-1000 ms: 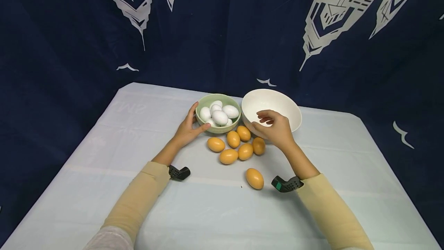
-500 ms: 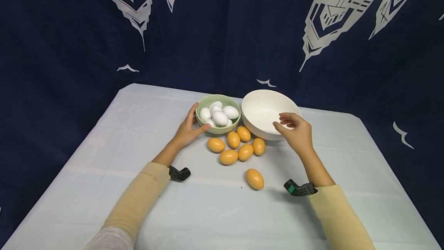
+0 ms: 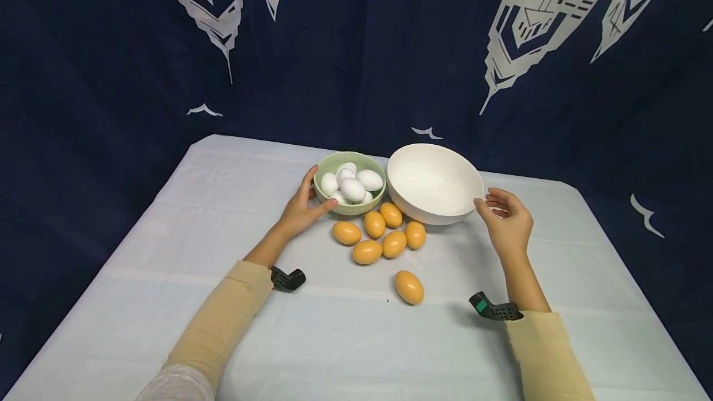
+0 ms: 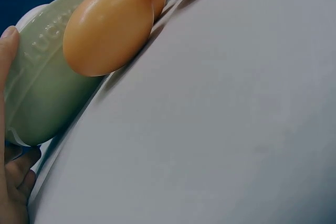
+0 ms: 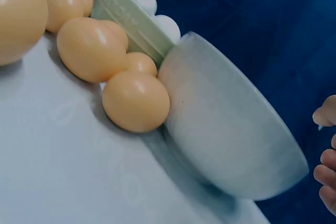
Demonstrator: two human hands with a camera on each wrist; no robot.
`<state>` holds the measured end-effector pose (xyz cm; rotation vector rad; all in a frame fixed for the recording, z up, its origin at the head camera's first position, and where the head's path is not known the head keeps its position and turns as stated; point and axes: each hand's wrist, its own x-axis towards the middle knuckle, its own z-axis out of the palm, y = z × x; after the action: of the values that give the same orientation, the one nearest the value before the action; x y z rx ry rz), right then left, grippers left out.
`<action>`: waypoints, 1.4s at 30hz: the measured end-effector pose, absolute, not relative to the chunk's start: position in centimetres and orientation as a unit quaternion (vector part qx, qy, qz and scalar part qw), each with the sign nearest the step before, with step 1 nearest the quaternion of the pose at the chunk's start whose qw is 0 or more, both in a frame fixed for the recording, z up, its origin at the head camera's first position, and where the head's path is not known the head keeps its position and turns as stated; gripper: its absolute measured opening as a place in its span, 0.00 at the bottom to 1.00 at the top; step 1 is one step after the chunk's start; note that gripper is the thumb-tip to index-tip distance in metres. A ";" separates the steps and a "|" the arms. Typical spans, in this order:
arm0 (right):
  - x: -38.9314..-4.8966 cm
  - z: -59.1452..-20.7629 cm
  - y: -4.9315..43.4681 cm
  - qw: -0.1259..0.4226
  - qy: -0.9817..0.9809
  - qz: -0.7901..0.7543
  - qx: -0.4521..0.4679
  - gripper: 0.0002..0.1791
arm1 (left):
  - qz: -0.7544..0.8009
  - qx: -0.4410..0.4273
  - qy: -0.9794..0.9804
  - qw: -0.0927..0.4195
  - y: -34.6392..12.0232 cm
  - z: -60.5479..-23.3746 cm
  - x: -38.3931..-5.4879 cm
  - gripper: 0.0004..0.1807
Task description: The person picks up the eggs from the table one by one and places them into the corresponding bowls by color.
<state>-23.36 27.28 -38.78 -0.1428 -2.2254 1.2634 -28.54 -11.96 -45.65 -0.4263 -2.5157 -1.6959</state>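
Left hand [image 3: 301,208] gripping green bowl [image 3: 358,209], right hand [image 3: 509,221] — loosely curled, holding nothing — just beside white bowl [image 3: 436,185]

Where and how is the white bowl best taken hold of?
I would pinch the white bowl at its rim, from the right: the edge looks thin there and faces the right hand, while the green bowl and orange eggs crowd its left side.
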 end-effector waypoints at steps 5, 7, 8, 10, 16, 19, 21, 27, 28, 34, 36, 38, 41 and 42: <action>-23.5 -40.0 27.9 0.246 -0.811 0.522 -0.092 0.26 | -0.554 -0.143 -0.819 0.040 -11.9 -45.7 -28.6 0.51; -23.6 -40.5 28.1 0.223 -0.794 0.556 -0.100 0.28 | -0.554 -0.143 -0.819 0.041 -11.9 -45.7 -28.6 0.51; -23.6 -40.7 28.1 0.213 -0.788 0.569 -0.103 0.29 | -0.555 -0.144 -0.818 0.041 -11.9 -45.7 -28.6 0.51; -23.7 -41.1 28.2 0.192 -0.772 0.597 -0.105 0.31 | -0.555 -0.144 -0.818 0.042 -11.9 -45.7 -28.6 0.51; -23.5 -42.2 28.2 0.143 -0.751 0.640 -0.074 0.38 | -0.555 -0.148 -0.818 0.043 -11.8 -45.7 -28.6 0.51; -23.5 -42.7 27.9 0.141 -0.742 0.653 -0.054 0.38 | -0.555 -0.149 -0.818 0.042 -11.8 -45.7 -28.6 0.52; -23.6 -42.9 27.8 0.144 -0.737 0.658 -0.050 0.38 | -0.554 -0.149 -0.818 0.041 -11.8 -45.7 -28.6 0.52; -23.9 -43.2 27.2 0.130 -0.727 0.673 -0.050 0.39 | -0.550 -0.144 -0.821 0.040 -11.8 -45.5 -28.5 0.51; -24.0 -43.2 27.2 0.125 -0.725 0.676 -0.051 0.40 | -0.550 -0.144 -0.822 0.040 -11.8 -45.5 -28.5 0.51; -24.1 -43.5 26.9 0.109 -0.720 0.683 -0.056 0.41 | -0.549 -0.140 -0.823 0.037 -11.9 -45.6 -28.5 0.51; -24.1 -43.6 26.9 0.107 -0.721 0.682 -0.055 0.42 | -0.548 -0.140 -0.824 0.036 -12.0 -45.6 -28.5 0.51; -24.1 -43.6 26.9 0.107 -0.722 0.681 -0.055 0.42 | -0.550 -0.143 -0.822 0.035 -12.0 -45.6 -28.5 0.51; -24.2 -43.7 26.8 0.108 -0.721 0.683 -0.055 0.42 | -0.555 -0.149 -0.818 0.035 -12.1 -45.5 -28.5 0.51; -24.2 -43.8 26.7 0.107 -0.719 0.684 -0.055 0.41 | -0.557 -0.151 -0.816 0.034 -12.2 -45.4 -28.5 0.51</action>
<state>-24.19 26.72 -43.77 -0.1608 -2.1168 2.0140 -28.47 -12.17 -45.41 -0.4630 -2.5095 -1.7129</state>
